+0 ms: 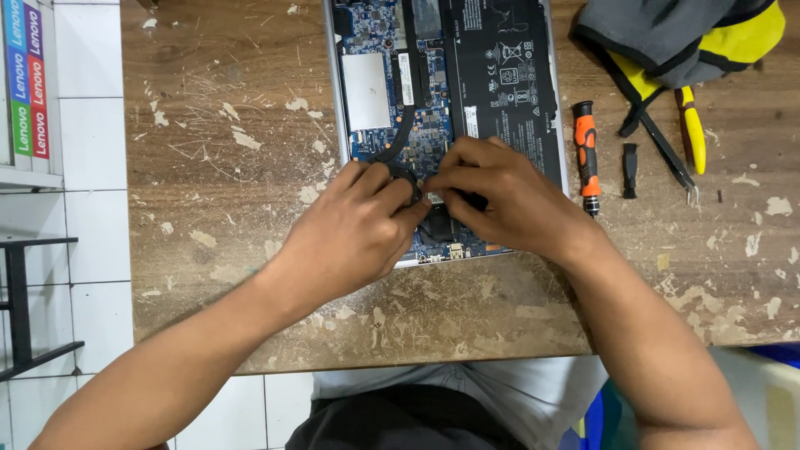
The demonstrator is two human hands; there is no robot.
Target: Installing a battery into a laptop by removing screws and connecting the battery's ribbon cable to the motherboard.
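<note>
Head view looks down on an open laptop (450, 100) lying flat on the tabletop (233, 150), where the left hand (354, 229) and right hand (500, 196) meet, fingers pinched on a small part inside, with a screwdriver (587, 154) close by.

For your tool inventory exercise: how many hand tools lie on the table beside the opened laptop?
3: an orange-handled screwdriver right of the laptop, a small black bit beside it, and yellow-handled pliers partly under a grey cloth, which may hide more.
</note>
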